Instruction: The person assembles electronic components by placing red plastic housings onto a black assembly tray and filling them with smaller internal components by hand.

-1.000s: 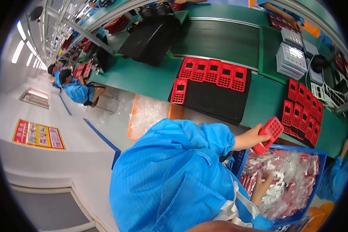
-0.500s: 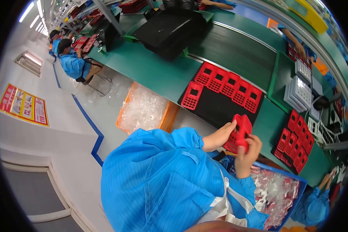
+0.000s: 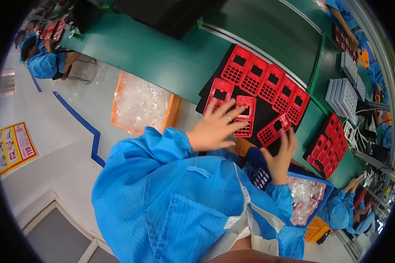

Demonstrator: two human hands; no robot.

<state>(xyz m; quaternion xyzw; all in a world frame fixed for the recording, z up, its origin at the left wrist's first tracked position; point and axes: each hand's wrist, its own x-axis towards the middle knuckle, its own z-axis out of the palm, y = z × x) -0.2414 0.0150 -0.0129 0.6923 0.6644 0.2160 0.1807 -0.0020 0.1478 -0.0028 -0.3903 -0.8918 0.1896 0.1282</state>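
The left hand (image 3: 215,128) is open with its fingers spread wide, holding nothing; its fingertips lie over the middle casing (image 3: 245,129), and whether they press on it I cannot tell. The right hand (image 3: 280,161) is also open, thumb well apart from the fingers, the fingertips at the lower right edge of the right casing (image 3: 270,134); contact there is unclear. Both casings are red and lie on a black mat (image 3: 263,108) right of the frame's centre. The middle casing's long axis runs nearly straight up the frame, window at the top, keypad below; the right casing slants, window toward the upper right, keypad toward the lower left. The left casing (image 3: 218,90) leans slightly right, window end up, its lower end partly behind the left hand. Above them, five casings (image 3: 272,83) form a slanting row, windows toward the upper right. The mat lies on a green table (image 3: 171,63) crossing the upper frame; at right it bears more casings (image 3: 327,147) and grey trays (image 3: 341,100). A blue bin (image 3: 316,178) with clear bags sits at lower right, an orange crate (image 3: 174,113) of clear plastic at left of centre. People in blue work at upper left, upper right and lower right; a poster (image 3: 14,149) hangs on the white wall at left.
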